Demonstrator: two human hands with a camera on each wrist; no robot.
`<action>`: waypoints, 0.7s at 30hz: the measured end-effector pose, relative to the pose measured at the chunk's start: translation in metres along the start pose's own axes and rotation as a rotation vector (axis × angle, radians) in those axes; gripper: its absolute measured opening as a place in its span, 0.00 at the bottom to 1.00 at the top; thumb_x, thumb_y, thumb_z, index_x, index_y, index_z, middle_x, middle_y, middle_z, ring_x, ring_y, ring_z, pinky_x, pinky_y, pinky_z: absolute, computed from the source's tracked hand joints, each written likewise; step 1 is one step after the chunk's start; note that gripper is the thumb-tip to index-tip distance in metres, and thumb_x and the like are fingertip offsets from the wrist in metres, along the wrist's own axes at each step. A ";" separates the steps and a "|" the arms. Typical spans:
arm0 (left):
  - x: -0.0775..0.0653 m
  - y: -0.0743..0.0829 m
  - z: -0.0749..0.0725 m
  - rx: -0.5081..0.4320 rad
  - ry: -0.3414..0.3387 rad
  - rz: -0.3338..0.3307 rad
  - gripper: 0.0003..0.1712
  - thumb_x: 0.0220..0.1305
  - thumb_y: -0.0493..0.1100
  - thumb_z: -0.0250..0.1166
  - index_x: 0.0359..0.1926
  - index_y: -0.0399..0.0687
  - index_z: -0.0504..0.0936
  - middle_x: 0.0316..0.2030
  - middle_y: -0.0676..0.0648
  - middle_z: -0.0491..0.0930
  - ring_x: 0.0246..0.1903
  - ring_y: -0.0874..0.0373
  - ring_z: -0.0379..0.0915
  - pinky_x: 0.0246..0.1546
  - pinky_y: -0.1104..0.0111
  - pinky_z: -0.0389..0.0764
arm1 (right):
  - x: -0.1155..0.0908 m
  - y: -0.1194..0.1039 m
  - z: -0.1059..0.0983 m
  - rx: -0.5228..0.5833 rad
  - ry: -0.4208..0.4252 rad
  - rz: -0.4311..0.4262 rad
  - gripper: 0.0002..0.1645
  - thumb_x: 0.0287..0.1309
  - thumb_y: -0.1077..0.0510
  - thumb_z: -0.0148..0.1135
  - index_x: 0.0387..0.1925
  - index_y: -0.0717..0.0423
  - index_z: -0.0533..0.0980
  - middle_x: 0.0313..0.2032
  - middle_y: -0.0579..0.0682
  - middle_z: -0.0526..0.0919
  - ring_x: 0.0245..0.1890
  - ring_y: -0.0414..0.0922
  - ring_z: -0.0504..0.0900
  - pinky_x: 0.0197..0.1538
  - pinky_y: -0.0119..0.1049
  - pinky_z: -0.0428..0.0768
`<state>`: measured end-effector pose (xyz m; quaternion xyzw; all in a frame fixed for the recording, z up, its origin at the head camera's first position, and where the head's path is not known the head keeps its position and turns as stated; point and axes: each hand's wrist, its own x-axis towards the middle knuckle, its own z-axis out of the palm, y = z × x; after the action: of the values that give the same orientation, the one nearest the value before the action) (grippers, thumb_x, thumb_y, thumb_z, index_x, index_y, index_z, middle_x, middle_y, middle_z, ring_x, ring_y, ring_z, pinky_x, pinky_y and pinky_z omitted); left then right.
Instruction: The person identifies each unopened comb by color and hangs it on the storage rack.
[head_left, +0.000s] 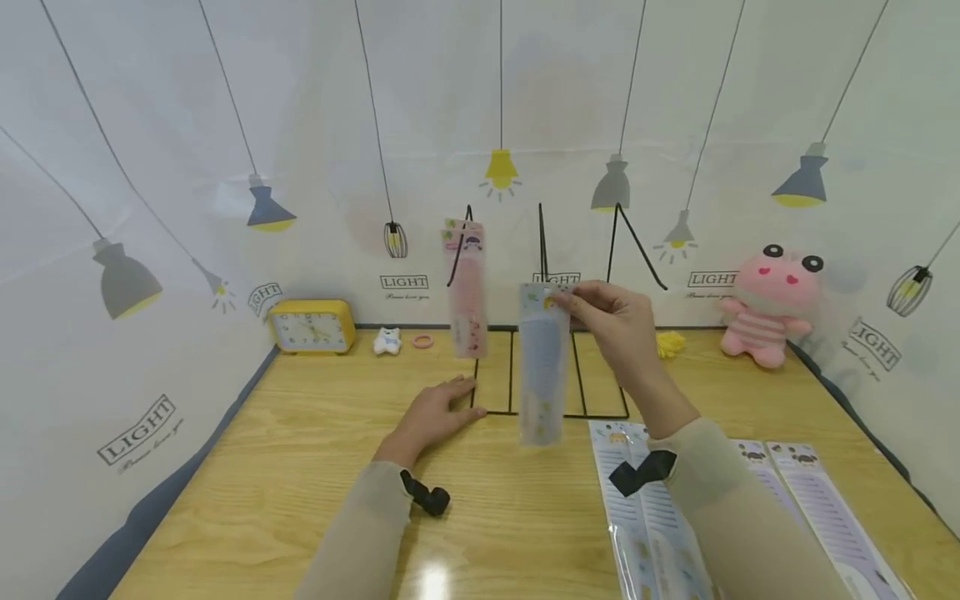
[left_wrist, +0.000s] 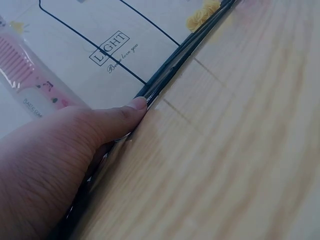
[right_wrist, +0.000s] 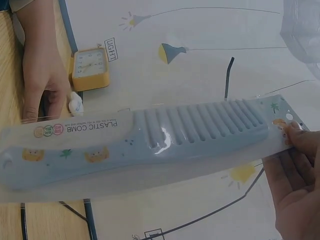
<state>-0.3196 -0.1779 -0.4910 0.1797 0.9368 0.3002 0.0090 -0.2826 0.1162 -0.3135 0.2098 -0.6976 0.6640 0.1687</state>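
My right hand [head_left: 615,321] pinches the top corner of a packaged light-blue comb [head_left: 542,367], which hangs upright in front of the middle hook of a black wire rack [head_left: 603,416]. In the right wrist view the comb's teeth and printed card [right_wrist: 95,125] show through clear wrapping, the thumb beside the hang hole. My left hand [head_left: 431,417] rests at the rack's front left corner, fingers extended; its thumb [left_wrist: 127,117] lies against the base wire, the other fingers mostly hidden in that view. Packaged pink combs [head_left: 468,292] hang on the rack's left hook.
Packaged blue combs [head_left: 652,508] and purple combs [head_left: 817,492] lie at the table's right front, partly under my right forearm. Along the back stand a yellow clock [head_left: 311,327], a small white figure [head_left: 387,341], a pink ring [head_left: 423,341], a yellow item [head_left: 670,343] and a pink plush toy [head_left: 772,304].
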 end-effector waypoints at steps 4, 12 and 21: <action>0.000 -0.001 0.001 0.005 0.003 0.009 0.41 0.66 0.68 0.62 0.74 0.58 0.67 0.74 0.49 0.62 0.74 0.49 0.56 0.73 0.51 0.58 | 0.004 0.003 0.006 -0.005 0.024 -0.009 0.17 0.62 0.54 0.71 0.42 0.66 0.84 0.39 0.49 0.89 0.39 0.44 0.87 0.44 0.36 0.87; -0.001 -0.004 0.005 0.033 0.000 0.010 0.42 0.65 0.71 0.60 0.74 0.60 0.68 0.74 0.50 0.61 0.74 0.50 0.56 0.73 0.51 0.58 | 0.004 0.013 0.005 -0.003 0.059 -0.036 0.15 0.62 0.55 0.70 0.42 0.65 0.85 0.39 0.49 0.89 0.39 0.44 0.87 0.45 0.36 0.87; -0.001 0.001 0.002 0.029 0.003 0.009 0.41 0.66 0.70 0.60 0.74 0.60 0.67 0.75 0.50 0.60 0.74 0.50 0.54 0.74 0.51 0.57 | 0.012 0.011 0.006 -0.043 0.091 -0.053 0.17 0.61 0.51 0.71 0.42 0.62 0.85 0.39 0.50 0.89 0.39 0.44 0.87 0.43 0.35 0.87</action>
<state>-0.3179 -0.1768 -0.4922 0.1834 0.9402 0.2869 0.0039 -0.2982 0.1101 -0.3176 0.1940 -0.6977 0.6528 0.2222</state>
